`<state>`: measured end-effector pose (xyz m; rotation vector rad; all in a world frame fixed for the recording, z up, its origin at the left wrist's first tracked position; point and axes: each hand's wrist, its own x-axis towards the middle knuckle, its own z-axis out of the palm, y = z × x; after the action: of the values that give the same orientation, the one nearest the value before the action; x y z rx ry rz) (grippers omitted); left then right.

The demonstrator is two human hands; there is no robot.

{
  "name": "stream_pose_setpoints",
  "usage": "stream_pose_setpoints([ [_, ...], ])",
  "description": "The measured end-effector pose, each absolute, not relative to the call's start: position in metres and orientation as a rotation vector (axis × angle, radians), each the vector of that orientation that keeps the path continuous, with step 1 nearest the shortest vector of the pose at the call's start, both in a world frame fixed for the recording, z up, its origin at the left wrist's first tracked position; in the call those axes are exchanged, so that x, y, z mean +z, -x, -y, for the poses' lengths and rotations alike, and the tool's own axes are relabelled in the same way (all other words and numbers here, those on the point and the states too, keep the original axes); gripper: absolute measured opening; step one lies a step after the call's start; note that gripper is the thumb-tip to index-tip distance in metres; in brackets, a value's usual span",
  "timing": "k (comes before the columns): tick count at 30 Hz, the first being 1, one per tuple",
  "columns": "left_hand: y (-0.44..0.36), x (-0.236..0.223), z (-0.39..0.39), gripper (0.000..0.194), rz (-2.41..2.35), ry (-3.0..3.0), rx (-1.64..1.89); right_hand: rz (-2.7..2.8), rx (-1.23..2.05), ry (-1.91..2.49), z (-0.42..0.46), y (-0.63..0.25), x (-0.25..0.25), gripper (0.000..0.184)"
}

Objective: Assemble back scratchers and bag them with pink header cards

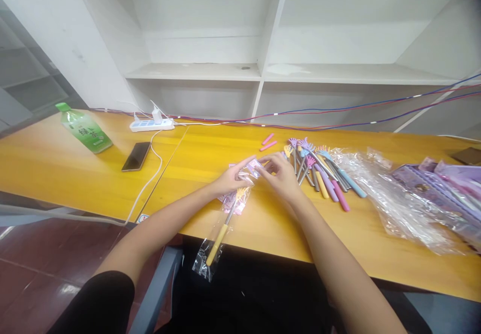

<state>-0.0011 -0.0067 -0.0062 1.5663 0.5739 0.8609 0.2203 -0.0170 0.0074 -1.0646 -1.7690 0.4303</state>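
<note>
- Yellow-handled scratcher: in a clear sleeve, lying on the near side of the table, its handle projecting past the front edge toward the person's lap.
- Long axis: slanting, from the handle, near and to the left, up to the yellow claw end, farther off and to the right, just below the fingers.
- Nearer hand: the left hand, directly above the claw end; the right hand stands farther to the right, between it and the heap of scratchers.
- Hands: the right thumb and forefinger appear to pinch a small purple piece; the left thumb and forefinger reach its other side, though I cannot tell whether they grip.
- Obscured: the sleeve's far end, lost in glare among pink-purple packets beneath the left hand; whether the purple piece belongs to that sleeve is unclear.
- Partly seen: the purple box, cut off at the right margin and blurred.
</note>
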Motion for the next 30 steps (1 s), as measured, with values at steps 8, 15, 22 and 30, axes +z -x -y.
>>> stream_pose_setpoints([
  [8,0.0016,-0.0096,0.0055,0.101,-0.602,-1.53,0.811,1.904,0.27,1.014,0.0198,-0.2219,0.0091,0.022],
  [15,0.0015,-0.0107,0.0045,0.1,-0.594,-1.483,0.869,1.979,0.169,0.952,0.0188,-0.2227,0.0055,0.024],
  [22,-0.0004,-0.0076,0.0058,0.097,-0.585,-1.436,0.93,1.987,0.189,0.944,0.0209,-0.2216,0.0062,0.028],
  [30,0.0001,-0.0108,0.0045,0.096,-0.555,-1.399,0.908,2.001,0.256,0.944,0.0259,-0.2217,0.0129,0.031],
])
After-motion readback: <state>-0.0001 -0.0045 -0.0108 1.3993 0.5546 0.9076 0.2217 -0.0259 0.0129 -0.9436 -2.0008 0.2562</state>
